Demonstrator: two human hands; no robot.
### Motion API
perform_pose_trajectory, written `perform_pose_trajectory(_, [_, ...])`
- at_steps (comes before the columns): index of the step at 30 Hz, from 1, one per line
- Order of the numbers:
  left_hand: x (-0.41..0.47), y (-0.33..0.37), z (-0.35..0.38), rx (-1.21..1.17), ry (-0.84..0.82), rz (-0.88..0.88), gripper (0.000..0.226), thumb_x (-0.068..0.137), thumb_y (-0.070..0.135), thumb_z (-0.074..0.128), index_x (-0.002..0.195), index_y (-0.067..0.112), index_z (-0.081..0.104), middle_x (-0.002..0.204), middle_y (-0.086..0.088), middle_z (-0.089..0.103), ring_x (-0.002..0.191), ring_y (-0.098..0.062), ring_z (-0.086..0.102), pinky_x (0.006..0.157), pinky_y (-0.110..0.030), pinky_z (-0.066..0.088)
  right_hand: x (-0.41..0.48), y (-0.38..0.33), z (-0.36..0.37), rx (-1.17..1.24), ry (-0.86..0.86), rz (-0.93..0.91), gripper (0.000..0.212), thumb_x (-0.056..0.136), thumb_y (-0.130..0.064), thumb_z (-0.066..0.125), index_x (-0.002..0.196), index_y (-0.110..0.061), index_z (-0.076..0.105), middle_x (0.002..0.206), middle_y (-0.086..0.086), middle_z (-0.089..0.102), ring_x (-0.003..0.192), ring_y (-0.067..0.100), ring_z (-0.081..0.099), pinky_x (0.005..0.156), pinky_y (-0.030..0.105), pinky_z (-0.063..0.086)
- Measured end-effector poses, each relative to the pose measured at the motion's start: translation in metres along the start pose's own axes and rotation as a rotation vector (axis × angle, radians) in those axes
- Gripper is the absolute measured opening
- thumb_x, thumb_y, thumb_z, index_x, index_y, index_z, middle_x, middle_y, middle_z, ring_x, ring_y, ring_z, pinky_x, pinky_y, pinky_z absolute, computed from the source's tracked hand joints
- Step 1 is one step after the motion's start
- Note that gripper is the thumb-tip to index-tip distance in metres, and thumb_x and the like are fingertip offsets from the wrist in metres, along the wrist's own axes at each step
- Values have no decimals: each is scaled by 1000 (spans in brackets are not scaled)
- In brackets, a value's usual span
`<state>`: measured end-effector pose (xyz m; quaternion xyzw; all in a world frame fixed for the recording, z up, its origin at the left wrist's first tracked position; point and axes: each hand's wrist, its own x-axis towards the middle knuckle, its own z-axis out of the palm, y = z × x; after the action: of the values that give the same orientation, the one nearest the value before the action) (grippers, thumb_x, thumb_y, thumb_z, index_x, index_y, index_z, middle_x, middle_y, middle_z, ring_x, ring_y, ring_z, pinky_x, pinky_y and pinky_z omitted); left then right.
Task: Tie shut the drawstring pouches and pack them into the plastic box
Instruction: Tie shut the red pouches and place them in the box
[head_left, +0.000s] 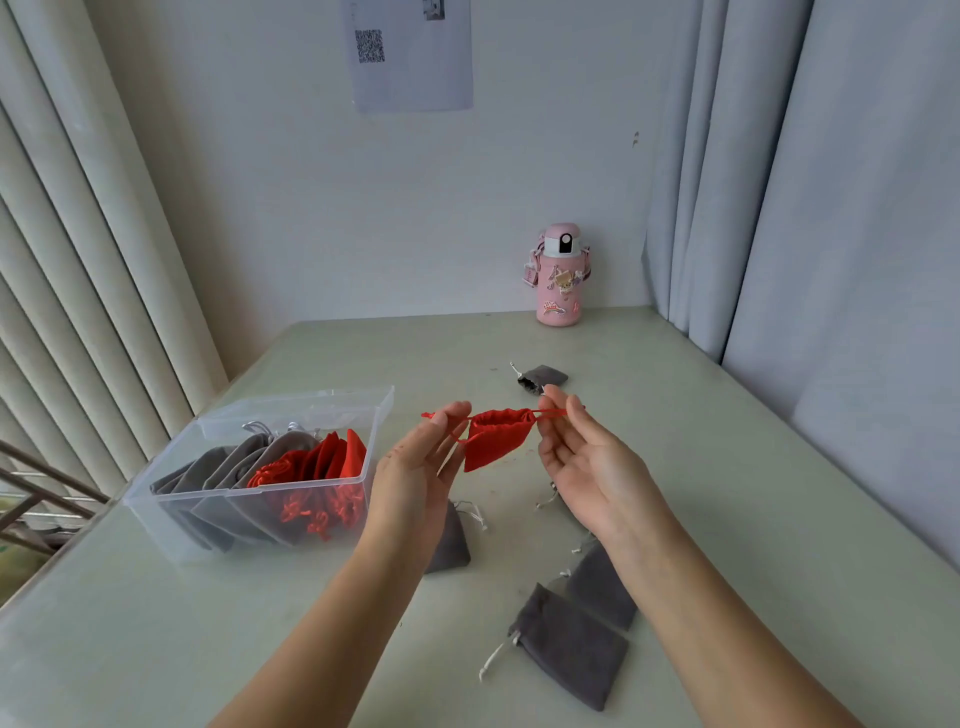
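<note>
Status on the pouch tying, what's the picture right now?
Left hand and right hand each pinch the drawstring, taut. Red pouch hangs between them, mouth cinched. Plastic box at left part-filled; grey pouches loose on table, none blocking.

A pale green table (701, 441) stood against a white wall (291, 218) bearing a printed sheet (415, 73). Cream curtains (78, 270) hung at left, grey curtains (841, 197) at right, in soft daylight.

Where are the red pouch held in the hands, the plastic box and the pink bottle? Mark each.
red pouch (496, 441), head view, middle of its cloth body.
plastic box (150, 519), head view, bare near-left corner wall.
pink bottle (558, 286), head view, middle of its stickered body.
</note>
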<state>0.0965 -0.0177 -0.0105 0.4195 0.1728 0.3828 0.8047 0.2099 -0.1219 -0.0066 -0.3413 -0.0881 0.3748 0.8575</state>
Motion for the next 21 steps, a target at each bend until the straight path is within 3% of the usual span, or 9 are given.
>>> perform_pose_trajectory(4, [2, 2, -1, -119, -46, -34, 27, 100, 14, 38, 84, 13, 60, 96, -3, 72, 109, -20, 62, 99, -33, 43, 1, 0, -3, 65, -30, 14, 23, 97, -26, 49, 100, -13, 67, 95, -1, 75, 87, 10, 68, 81, 24, 52])
perform_pose_trajectory(7, [4, 5, -3, -182, -39, -42, 26, 100, 14, 37, 83, 13, 56, 88, -4, 73, 95, -16, 68, 96, -31, 45, 2, -4, -5, 114, -30, 4, 23, 96, -26, 49, 98, -13, 68, 96, 1, 74, 87, 11, 71, 87, 29, 53])
perform_pose_trajectory(12, [5, 6, -3, -278, -6, -64, 24, 98, 7, 37, 81, 9, 53, 68, -2, 66, 75, -13, 69, 91, -33, 52, 4, -15, -10, 179, 11, -75, 24, 97, -24, 49, 93, -10, 68, 88, 1, 75, 81, 9, 72, 71, 23, 59])
perform_pose_trajectory(16, [3, 2, 4, -315, -10, -77, 22, 97, 5, 39, 80, 8, 52, 57, 0, 53, 61, -12, 64, 80, -28, 56, 2, -19, -8, 220, 25, -114, 21, 97, -20, 50, 89, -10, 67, 69, -3, 70, 68, 9, 70, 64, 22, 58])
perform_pose_trajectory(21, [2, 10, 0, -146, -55, -40, 23, 98, 11, 39, 80, 11, 54, 50, 6, 42, 48, -6, 50, 60, -20, 54, 1, -13, -4, 99, -40, -109, 20, 92, -23, 53, 97, -7, 64, 54, -7, 49, 54, 6, 58, 63, 20, 56])
